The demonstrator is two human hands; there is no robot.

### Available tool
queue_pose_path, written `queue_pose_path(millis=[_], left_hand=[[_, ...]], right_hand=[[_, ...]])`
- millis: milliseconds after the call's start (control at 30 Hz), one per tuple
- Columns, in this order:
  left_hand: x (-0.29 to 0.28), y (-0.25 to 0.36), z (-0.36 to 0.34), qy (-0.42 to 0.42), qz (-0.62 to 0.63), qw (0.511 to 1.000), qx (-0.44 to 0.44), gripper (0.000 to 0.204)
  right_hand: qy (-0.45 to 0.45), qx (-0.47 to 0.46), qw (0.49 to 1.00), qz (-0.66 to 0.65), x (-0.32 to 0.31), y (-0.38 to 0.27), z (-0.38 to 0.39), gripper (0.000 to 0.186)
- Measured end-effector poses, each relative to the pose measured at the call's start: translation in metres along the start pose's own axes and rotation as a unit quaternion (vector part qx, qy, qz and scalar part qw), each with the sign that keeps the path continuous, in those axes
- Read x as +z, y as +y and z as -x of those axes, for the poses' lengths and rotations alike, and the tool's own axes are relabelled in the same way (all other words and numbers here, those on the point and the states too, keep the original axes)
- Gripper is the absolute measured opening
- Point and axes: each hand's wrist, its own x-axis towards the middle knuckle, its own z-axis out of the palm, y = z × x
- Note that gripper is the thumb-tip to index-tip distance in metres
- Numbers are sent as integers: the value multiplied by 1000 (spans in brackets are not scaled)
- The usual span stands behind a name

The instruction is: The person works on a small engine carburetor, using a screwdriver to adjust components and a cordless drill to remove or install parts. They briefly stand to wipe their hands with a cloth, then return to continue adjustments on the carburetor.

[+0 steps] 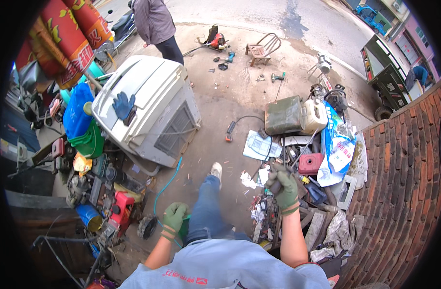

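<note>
My right hand (286, 193), in a green glove, is raised over the scrap pile on the right. Its fingers are curled around a small dark object (276, 186) whose kind I cannot make out. My left hand (175, 216), gloved in the same green, hangs beside my left leg with its fingers curled in. Whatever it may hold is hidden. Part of a green object (184, 228) shows between that hand and my leg. Below my right hand lie loose small parts and scraps (263, 214), with white paper pieces (249, 180) beside them.
A large white machine housing (148, 72) stands at left, a blue glove (123, 107) on top. Dark green (285, 115) and cream (314, 117) jerrycans stand right, near a brick wall (403, 188). A thin teal hose (165, 187) crosses the floor. A person (155, 24) stands at far left.
</note>
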Motion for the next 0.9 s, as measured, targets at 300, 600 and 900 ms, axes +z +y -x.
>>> queue_pose_path(millis=[300, 600, 900], left_hand=[[119, 215, -244, -121, 70, 990, -5, 18], [204, 320, -423, -148, 197, 964, -105, 20], [305, 455, -623, -40, 290, 951, -101, 33]], right_hand=[[408, 184, 882, 147, -107, 30, -43, 24], [406, 200, 887, 87, -147, 49, -242, 19], [272, 191, 918, 215, -141, -95, -642, 19]])
